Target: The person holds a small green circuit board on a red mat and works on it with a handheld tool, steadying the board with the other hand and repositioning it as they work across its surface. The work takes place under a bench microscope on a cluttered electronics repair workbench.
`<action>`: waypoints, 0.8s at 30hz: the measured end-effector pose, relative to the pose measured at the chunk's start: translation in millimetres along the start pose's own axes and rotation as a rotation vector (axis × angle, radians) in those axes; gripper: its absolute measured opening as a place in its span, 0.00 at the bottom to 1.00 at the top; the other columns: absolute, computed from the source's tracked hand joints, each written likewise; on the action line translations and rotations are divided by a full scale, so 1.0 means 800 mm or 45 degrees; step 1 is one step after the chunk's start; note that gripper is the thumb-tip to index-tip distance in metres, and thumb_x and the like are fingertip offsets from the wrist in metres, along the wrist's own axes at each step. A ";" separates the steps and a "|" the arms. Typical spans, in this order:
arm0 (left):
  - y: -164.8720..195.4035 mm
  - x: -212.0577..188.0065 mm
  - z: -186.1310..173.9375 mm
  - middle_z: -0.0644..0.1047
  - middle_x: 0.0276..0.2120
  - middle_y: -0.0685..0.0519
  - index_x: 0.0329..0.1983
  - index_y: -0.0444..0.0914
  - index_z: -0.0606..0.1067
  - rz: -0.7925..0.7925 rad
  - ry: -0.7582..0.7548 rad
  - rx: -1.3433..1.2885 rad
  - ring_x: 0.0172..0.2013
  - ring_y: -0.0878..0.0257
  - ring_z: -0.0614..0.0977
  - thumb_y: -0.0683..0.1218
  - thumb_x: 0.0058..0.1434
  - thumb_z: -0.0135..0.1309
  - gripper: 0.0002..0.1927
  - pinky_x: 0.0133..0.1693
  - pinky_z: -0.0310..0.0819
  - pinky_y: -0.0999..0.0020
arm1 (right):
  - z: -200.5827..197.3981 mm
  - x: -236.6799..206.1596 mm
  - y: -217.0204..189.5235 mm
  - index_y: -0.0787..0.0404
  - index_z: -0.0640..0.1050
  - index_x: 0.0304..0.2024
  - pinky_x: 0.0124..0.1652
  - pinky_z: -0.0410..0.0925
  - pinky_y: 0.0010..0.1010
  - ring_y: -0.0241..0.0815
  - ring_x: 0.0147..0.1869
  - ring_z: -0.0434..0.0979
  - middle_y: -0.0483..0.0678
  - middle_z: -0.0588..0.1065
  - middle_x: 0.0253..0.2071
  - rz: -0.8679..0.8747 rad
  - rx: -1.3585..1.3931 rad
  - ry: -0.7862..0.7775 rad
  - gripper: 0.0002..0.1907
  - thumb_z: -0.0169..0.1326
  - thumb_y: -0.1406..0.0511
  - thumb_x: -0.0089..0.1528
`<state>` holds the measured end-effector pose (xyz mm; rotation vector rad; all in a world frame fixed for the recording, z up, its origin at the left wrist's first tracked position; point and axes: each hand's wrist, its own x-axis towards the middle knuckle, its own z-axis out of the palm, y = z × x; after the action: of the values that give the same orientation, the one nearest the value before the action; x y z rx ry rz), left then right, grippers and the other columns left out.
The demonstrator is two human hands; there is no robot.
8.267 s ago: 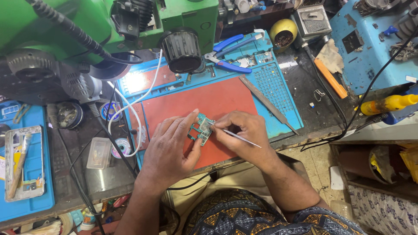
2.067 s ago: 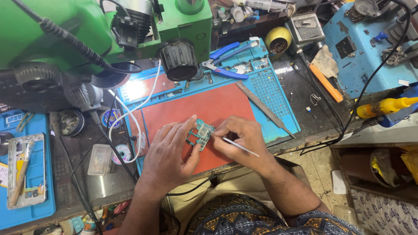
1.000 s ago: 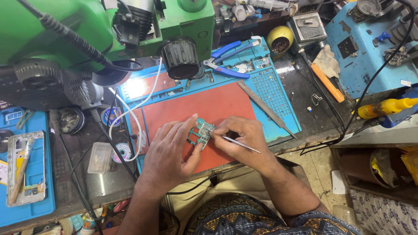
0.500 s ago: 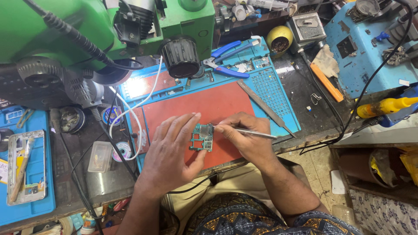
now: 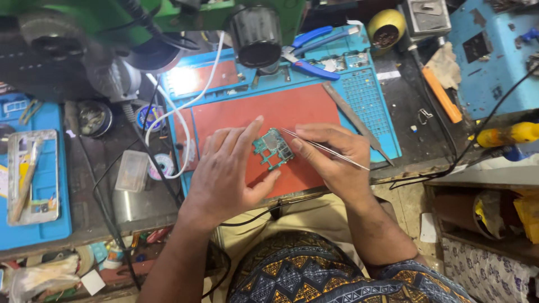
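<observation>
A small green circuit board (image 5: 273,148) lies on the red work mat (image 5: 264,112). My left hand (image 5: 227,171) rests flat on the mat, its fingertips and thumb steadying the board's left and lower edges. My right hand (image 5: 331,157) pinches a pair of thin metal tweezers (image 5: 323,147), whose tips reach the board's upper right corner.
The red mat sits in a blue silicone tray (image 5: 368,98) with blue-handled pliers (image 5: 306,53) and a metal file (image 5: 353,120). A microscope lens (image 5: 255,33) hangs above. A white cable (image 5: 185,118), solder reels, a phone frame (image 5: 31,174) at left, an orange tool (image 5: 443,95) at right.
The camera has dipped closer. My right hand has shifted the tweezers' tips to the board's upper right corner, and my left hand's fingers have spread along the board's left side.
</observation>
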<state>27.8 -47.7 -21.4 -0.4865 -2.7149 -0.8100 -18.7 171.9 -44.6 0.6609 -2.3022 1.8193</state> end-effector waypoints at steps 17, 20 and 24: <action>0.002 -0.003 0.003 0.75 0.47 0.44 0.59 0.34 0.68 -0.049 0.025 -0.101 0.51 0.46 0.75 0.55 0.50 0.71 0.39 0.53 0.68 0.52 | 0.012 -0.004 -0.004 0.62 0.81 0.38 0.40 0.76 0.25 0.36 0.41 0.84 0.49 0.82 0.39 -0.195 -0.287 -0.166 0.07 0.65 0.71 0.57; 0.002 -0.002 0.003 0.75 0.43 0.45 0.47 0.36 0.70 -0.045 0.052 -0.110 0.48 0.46 0.76 0.55 0.48 0.72 0.31 0.50 0.69 0.52 | 0.015 -0.005 -0.005 0.62 0.81 0.36 0.32 0.74 0.23 0.32 0.30 0.82 0.46 0.83 0.33 0.142 -0.317 -0.032 0.07 0.66 0.69 0.56; 0.003 0.000 0.005 0.74 0.39 0.46 0.43 0.35 0.69 -0.069 0.055 -0.138 0.45 0.46 0.76 0.54 0.47 0.73 0.30 0.46 0.70 0.53 | 0.014 -0.006 -0.005 0.62 0.81 0.36 0.34 0.74 0.23 0.32 0.34 0.82 0.47 0.82 0.36 0.078 -0.223 -0.112 0.07 0.65 0.70 0.55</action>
<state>28.3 -43.3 -23.4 -0.4151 -2.6652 -0.9742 -10.8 161.7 -45.9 0.6623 -2.5286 1.6175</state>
